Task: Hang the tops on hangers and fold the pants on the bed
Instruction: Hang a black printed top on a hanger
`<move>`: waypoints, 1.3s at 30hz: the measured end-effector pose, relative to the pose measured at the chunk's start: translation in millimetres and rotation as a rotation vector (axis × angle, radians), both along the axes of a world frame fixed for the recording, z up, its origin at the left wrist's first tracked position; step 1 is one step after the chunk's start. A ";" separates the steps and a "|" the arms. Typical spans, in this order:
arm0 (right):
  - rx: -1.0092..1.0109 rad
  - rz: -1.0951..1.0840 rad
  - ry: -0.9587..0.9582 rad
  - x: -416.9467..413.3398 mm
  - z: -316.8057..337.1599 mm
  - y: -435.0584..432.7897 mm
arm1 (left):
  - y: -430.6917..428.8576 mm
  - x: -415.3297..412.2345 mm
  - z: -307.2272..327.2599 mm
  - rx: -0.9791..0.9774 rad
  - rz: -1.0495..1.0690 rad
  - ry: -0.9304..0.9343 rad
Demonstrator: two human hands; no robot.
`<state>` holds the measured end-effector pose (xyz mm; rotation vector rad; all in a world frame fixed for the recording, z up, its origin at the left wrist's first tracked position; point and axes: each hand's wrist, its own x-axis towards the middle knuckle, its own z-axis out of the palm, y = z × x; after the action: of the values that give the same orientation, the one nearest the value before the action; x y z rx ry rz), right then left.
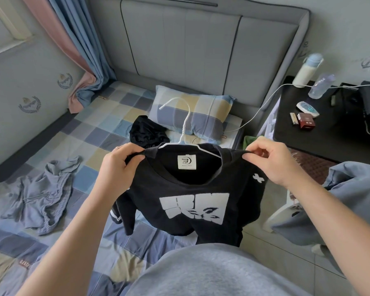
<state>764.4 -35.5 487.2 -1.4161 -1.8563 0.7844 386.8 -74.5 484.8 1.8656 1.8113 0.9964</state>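
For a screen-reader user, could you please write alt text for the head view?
A person's left hand and right hand hold a black top with a white graphic up by its shoulders, a white hanger threaded through its neck. On the checked bed lie crumpled grey pants, a black garment and a pillow.

Black top (192, 201) on white hanger (185, 122)

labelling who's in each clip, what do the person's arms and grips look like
Both forearms are bare: no sleeves, watch or bracelet show. The left grip wears a thin pale ring on one finger; the right grip has no ring in sight. Neither wears a glove. Below the arms, a plain grey fabric top covers the torso.
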 end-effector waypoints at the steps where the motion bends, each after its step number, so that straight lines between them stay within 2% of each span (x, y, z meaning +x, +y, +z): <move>1: 0.075 0.019 -0.030 -3.3 3.4 -3.5 | 0.0 1.0 -0.1 0.015 0.031 -0.018; 3: 0.211 0.057 -0.107 -7.4 9.5 -10.3 | -0.6 1.9 0.0 0.035 0.082 -0.077; 5: 0.227 0.089 -0.156 -6.9 13.7 -14.9 | -1.7 1.8 0.8 0.035 0.089 -0.163; 8: 0.072 0.080 -0.151 -4.3 15.0 -18.5 | -4.7 3.0 7.6 0.058 0.040 -0.213; 10: 0.001 0.037 -0.063 -2.4 13.8 -20.2 | -5.3 4.5 12.7 0.081 0.014 -0.205; 12: -0.031 0.035 0.015 -0.6 13.7 -22.0 | -3.8 6.2 15.7 0.091 0.012 -0.200; 15: -0.049 0.022 -0.017 3.5 14.6 -26.4 | 1.5 9.9 16.9 0.105 0.002 -0.191; 18: -0.161 -0.018 0.050 14.5 15.3 -27.4 | 8.8 18.1 16.8 0.108 -0.028 -0.200; 22: -0.420 0.014 -0.070 41.6 23.0 -31.3 | 21.5 33.2 16.0 0.088 -0.072 -0.207; 25: -0.509 -0.025 -0.197 68.2 21.1 -43.2 | 32.1 52.1 17.3 0.097 -0.133 -0.202; 34: -0.420 -0.361 -0.284 142.4 2.8 -115.0 | 38.1 134.6 20.1 0.078 -0.333 -0.216; 39: -0.320 -0.476 -0.177 183.0 3.4 -177.6 | 21.0 197.0 27.5 0.035 -0.513 -0.183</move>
<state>947.4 -213.1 490.6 -2.0876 -1.4591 0.7490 583.8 -53.4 512.4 2.0328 1.1299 0.9655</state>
